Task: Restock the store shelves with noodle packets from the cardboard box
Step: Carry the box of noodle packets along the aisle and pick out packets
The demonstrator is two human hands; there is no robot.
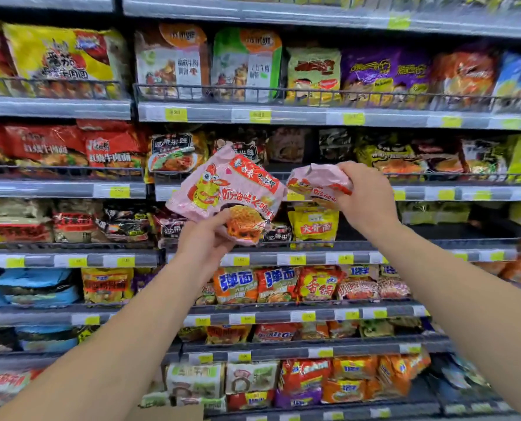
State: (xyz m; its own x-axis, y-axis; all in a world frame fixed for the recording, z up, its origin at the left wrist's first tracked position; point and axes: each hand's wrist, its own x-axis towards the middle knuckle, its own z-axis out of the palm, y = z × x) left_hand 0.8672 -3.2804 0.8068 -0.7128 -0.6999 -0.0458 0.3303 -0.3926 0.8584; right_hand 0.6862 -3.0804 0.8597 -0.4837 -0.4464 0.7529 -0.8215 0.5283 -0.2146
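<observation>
Grey metal store shelves [283, 115] run in tiers across the whole wall, each edge strip carrying yellow price tags [175, 114] and a low black wire rail [210, 91]. Noodle packets stand packed along every tier: yellow ones [58, 54] upper left, red ones [45, 144] beneath them, purple ones [383, 72] to the upper right, blue ones [37, 287] lower left. A dark bare stretch [465, 229] shows on the middle right tier, beside a yellow pack [314, 226].
</observation>
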